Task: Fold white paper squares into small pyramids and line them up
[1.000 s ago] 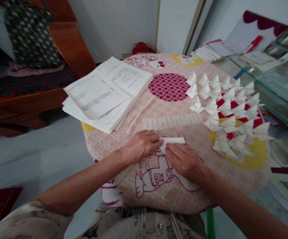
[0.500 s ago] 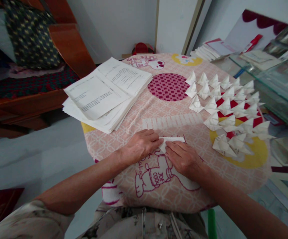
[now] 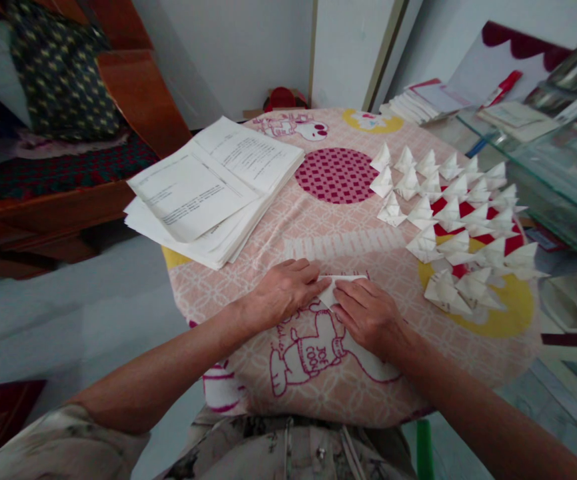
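Observation:
Between my hands a small white paper [image 3: 326, 297], folded into a triangle with its tip toward me, lies flat on the patterned tablecloth [image 3: 248, 277]. My left hand [image 3: 286, 289] holds the paper's left corner, its fingers curled and the thumb on the upper edge. From the right, my right hand [image 3: 369, 311] presses its fingertips onto the paper, covering much of that side. Several folded paper pieces with pointed tips [image 3: 451, 213] stand in rows to the right of my right hand.
A thick stack of printed sheets [image 3: 208, 193] lies at the table's left. Beyond the right edge is a glass shelf [image 3: 528, 157] with a red marker [image 3: 506, 88] and other items. A wooden bench [image 3: 138, 87] stands at the left, and something green [image 3: 424, 447] shows below the table.
My right fingertips have shifted very slightly on the folded paper. The left hand keeps its place, and the whole view has moved a little.

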Motion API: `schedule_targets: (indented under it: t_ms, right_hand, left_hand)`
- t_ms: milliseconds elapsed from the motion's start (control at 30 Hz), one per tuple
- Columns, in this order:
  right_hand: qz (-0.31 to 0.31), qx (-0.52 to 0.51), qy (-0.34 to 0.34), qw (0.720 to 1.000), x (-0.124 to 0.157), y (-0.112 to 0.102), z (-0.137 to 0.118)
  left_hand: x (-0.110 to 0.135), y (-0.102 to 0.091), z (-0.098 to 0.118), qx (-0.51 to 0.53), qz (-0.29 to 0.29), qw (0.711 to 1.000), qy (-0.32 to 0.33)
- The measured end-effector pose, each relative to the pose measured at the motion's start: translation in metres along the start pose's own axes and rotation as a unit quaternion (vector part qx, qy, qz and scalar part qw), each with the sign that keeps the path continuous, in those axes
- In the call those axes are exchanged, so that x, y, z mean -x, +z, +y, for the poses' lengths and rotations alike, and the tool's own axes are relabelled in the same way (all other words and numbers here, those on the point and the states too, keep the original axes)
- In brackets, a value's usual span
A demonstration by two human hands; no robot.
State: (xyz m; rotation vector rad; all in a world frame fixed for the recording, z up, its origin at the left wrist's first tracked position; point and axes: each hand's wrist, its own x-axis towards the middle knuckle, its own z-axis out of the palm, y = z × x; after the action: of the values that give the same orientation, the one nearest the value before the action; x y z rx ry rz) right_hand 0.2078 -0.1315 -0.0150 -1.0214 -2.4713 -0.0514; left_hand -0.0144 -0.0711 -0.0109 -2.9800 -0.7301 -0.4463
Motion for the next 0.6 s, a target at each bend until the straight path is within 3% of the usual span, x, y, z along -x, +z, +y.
schedule_targets:
  t_ms: [267,600]
  right_hand:
    - [0.049,0.039,0.006,0.998,-0.0008,-0.0031,-0.0006]
    - [0.048,0.080,0.005,0.996,0.0039,-0.0011,0.0006]
  left_hand:
    - [-0.0013,-0.0054,0.0000,0.006,0.003,1.000,0.007]
    - [-0.0013,-0.0060,-0.0006,0.014,0.003,1.000,0.006]
